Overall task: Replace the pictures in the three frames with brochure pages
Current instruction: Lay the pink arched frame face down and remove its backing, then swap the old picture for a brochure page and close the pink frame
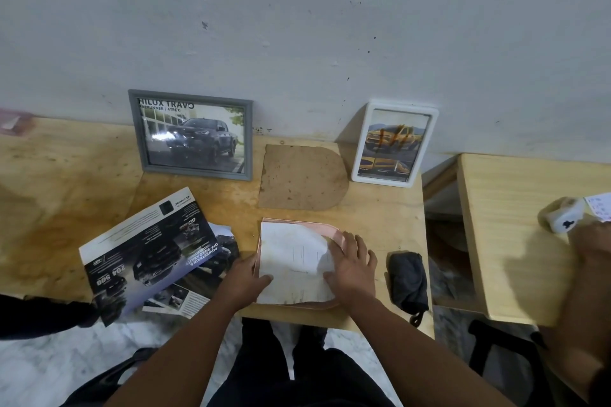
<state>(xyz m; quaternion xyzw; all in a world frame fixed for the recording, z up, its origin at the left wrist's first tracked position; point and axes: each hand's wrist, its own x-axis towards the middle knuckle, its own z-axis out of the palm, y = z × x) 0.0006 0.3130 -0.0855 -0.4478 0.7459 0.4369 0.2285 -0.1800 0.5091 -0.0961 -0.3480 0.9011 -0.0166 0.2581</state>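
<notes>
Scuffed white wall backs a stained plywood tabletop [380, 208], where two frames lean already filled: a grey frame [190, 135] showing a dark pickup page, and a white rounded frame [394, 145] showing a yellow truck page. Near the front edge lies the third, a pink frame [335, 231] with one arched end, face down, with a white sheet [296, 261] laid over its opening. The left hand [243, 277] rests at the sheet's left edge, its grip loose, thumb on the paper; the right hand [352, 263] presses flat with fingers spread, holding nothing. The sheet's upper right corner looks lifted or folded, and its square corners overrun the arch, so the step probably calls for smoothing the paper flat, squaring it against the straight end, and tucking or trimming the corners before closing up. A brown fibreboard backing [302, 177], matte, speckled and cut to the same arched shape, waits just behind the pink frame. Glossy brochure pages [155, 254] lie crumpled to the left, overhanging the edge. A limp dark cloth pouch [408, 277] sits to the right.
</notes>
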